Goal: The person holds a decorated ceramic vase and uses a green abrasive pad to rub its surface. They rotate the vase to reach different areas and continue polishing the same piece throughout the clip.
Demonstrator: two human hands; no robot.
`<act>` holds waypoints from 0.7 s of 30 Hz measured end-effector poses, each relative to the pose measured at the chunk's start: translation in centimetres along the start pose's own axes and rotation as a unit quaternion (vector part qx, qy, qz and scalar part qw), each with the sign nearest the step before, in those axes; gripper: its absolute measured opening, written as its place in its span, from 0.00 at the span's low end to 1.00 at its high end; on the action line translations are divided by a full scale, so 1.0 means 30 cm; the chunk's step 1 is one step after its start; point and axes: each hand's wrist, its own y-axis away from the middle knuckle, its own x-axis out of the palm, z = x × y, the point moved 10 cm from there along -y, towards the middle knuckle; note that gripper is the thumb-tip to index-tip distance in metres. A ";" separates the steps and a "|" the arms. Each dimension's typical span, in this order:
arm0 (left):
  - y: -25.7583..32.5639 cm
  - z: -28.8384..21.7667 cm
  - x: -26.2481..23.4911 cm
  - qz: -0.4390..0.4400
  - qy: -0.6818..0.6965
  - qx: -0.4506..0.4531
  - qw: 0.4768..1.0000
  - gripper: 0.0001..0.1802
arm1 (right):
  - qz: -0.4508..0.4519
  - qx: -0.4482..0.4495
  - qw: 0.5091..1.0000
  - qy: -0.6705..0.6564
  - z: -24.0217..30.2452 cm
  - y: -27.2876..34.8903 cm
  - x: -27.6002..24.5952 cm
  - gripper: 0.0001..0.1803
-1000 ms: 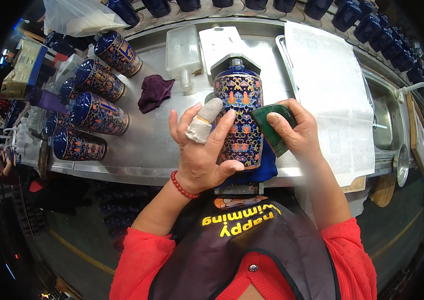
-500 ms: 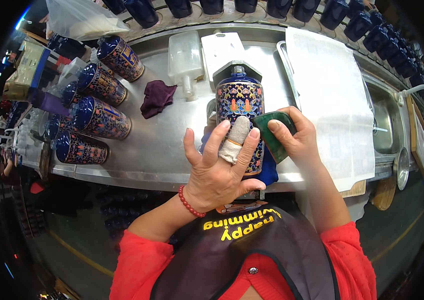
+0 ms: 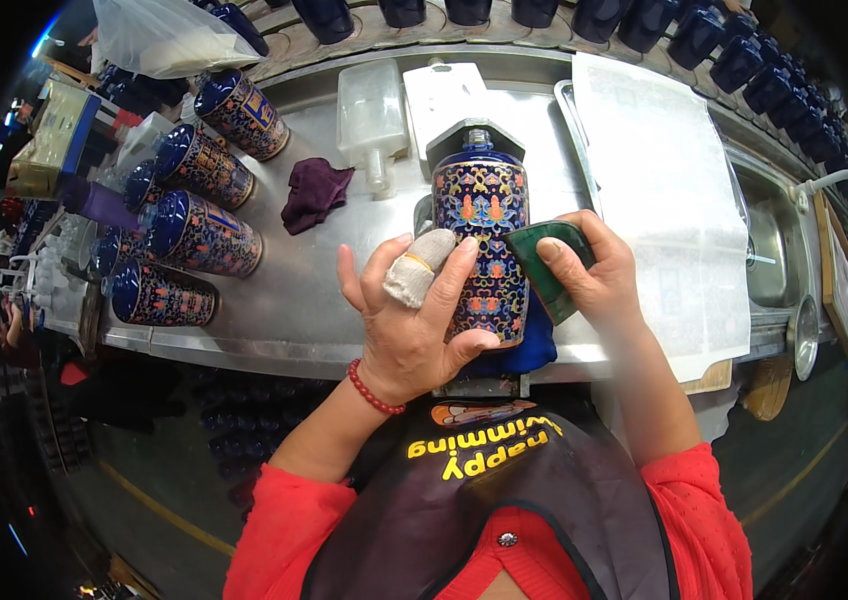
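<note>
A dark blue bottle [image 3: 489, 215] with a colourful floral pattern lies on its back in front of me, its neck pointing away. My left hand [image 3: 412, 315] is at the bottle's left side, fingers spread, a pale cloth cover [image 3: 414, 270] over one finger. Whether its fingertips touch the bottle is hard to tell. In my right hand [image 3: 594, 275] a flat green scraper [image 3: 551, 262] is pinched between thumb and fingers, its edge against or close to the bottle's right side. Blue cloth [image 3: 539, 345] shows under the bottle's near end.
Several patterned bottles [image 3: 206, 235] stand at the left. A crumpled purple cloth [image 3: 316, 194] and a clear plastic bottle [image 3: 372, 125] lie beyond my left hand. White paper [image 3: 659, 230] covers the right side of the metal table, beside a sink [image 3: 769, 255]. Several dark blue bottles [image 3: 469, 10] line a conveyor at the back.
My left hand has slid left off the bottle's front to its left side, uncovering more of the pattern. My right hand keeps the scraper in nearly the same place. Bottles on the conveyor have shifted.
</note>
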 end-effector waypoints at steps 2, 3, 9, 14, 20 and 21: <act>-0.012 0.004 -0.006 0.005 -0.019 0.013 1.000 0.43 | 0.004 -0.004 1.000 -0.001 0.009 -0.001 0.002 0.14; -0.017 0.002 -0.011 0.001 -0.025 0.023 0.999 0.43 | 0.003 0.003 1.000 -0.005 0.010 0.000 0.001 0.14; -0.028 0.021 -0.023 -0.022 -0.003 0.033 0.999 0.41 | 0.011 -0.033 0.999 0.033 0.086 0.000 -0.010 0.14; -0.025 0.027 -0.018 -0.032 0.003 0.040 0.999 0.38 | -0.013 -0.124 0.986 0.111 0.185 -0.028 -0.006 0.14; -0.026 0.048 -0.012 -0.034 0.036 0.044 0.998 0.35 | 0.007 -0.186 0.959 0.213 0.269 -0.031 0.092 0.09; -0.026 0.048 -0.012 -0.036 0.035 0.049 0.998 0.35 | -0.011 -0.188 0.957 0.221 0.274 -0.041 0.097 0.09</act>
